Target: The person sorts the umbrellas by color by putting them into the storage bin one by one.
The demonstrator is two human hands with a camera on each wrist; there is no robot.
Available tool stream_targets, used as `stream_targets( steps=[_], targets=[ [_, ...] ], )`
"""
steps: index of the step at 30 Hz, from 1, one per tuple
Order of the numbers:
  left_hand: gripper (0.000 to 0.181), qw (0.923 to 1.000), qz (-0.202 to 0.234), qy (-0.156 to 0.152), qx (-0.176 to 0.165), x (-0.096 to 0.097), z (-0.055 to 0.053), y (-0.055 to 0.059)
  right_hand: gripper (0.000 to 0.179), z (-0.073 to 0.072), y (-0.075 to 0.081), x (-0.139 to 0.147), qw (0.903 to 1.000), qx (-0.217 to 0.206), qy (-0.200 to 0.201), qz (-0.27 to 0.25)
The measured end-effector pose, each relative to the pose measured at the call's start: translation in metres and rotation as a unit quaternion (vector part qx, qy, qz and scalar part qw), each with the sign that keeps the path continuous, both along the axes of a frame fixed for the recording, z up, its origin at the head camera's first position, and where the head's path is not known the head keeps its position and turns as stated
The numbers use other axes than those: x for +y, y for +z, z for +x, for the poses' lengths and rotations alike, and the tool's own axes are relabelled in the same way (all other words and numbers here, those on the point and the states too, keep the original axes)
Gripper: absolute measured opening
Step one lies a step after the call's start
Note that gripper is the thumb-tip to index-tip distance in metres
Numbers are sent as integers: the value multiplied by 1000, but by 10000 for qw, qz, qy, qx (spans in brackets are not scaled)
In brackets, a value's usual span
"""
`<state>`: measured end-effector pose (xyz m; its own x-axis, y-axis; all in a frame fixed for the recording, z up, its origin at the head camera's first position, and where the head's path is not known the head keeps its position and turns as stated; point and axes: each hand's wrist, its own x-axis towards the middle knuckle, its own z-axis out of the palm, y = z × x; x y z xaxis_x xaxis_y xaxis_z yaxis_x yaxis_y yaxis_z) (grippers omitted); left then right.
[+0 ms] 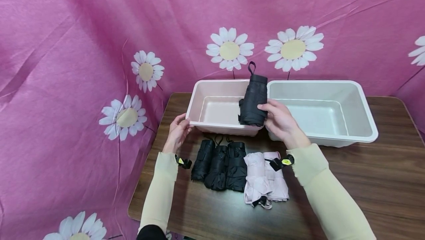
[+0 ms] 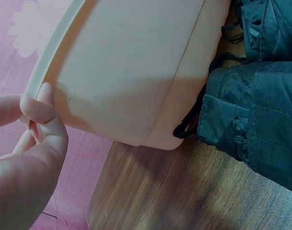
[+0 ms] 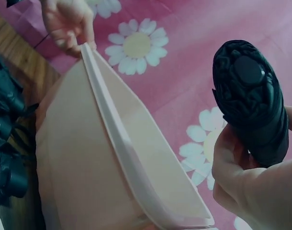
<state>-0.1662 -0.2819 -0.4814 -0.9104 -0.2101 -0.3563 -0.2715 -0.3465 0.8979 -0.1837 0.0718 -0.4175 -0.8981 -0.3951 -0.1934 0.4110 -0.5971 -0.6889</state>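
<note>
A folded black umbrella (image 1: 254, 101) with a wrist loop is held by my right hand (image 1: 281, 122) above the right end of the pink bin (image 1: 229, 128). In the right wrist view the end of that umbrella (image 3: 251, 96) faces the camera, with fingers and thumb around its body. My left hand (image 1: 178, 131) pinches the near left corner of the pink bin's rim; the left wrist view shows thumb and fingers on the rim. Several folded black umbrellas (image 1: 219, 168) lie side by side before the bin. Two folded pale pink umbrellas (image 1: 257, 177) lie to their right.
A white bin (image 1: 360, 136) stands right of the pink one, its inside bare. Both sit at the back of a brown wooden table (image 1: 391, 181). Behind and to the left hangs a pink cloth (image 1: 186, 22) with daisies.
</note>
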Motion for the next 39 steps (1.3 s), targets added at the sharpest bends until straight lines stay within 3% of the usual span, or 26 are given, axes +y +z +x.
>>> stream_targets(
  steps=[10,18,22,27,34,39],
  targets=[
    [32,10000,-69,-34,12,0,0,1,44,-6,-1,-19,9939,-21,-356,1040],
    [31,10000,-44,-59,21,0,-1,1,43,-8,-4,-29,9908,-19,-557,1232],
    [33,10000,-9,-73,56,0,0,2,53,-8,-5,-33,9894,-2,-578,1334],
    [36,9999,13,-102,61,0,0,2,59,-9,-7,-38,9815,23,-569,1830],
    [32,10000,-11,-68,51,-1,-1,-1,58,-11,-10,-46,9626,67,-541,2652],
    [32,9991,-170,-125,370,-2,1,-8,55,-11,-12,-51,9579,160,-580,2808]
  ],
)
